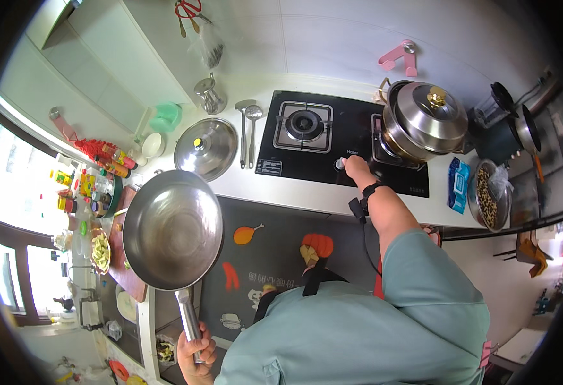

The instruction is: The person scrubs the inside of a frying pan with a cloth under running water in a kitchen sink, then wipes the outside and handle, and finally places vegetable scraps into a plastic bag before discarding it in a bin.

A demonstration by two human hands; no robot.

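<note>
My left hand (197,350) grips the steel handle of a frying pan (175,236). The pan's inside looks bare, and it hangs in front of the counter's left part. My right hand (357,169) is stretched out to the gas hob (320,163), its fingers on the control knob (340,163) near the front edge. The left burner (304,125) carries nothing, and no flame shows on it. Over the right burner stands a large steel pot (401,139) with a domed lid (430,108) and a gold-coloured knob.
Left of the hob lie a metal turner (243,139), a skimmer (252,134) and a pan lid (209,149). Sauce bottles (117,159), a cutting board (127,269) and a plate of cut vegetables (101,252) line the left side. A wipes pack (458,185) and a steel bowl (490,195) sit right.
</note>
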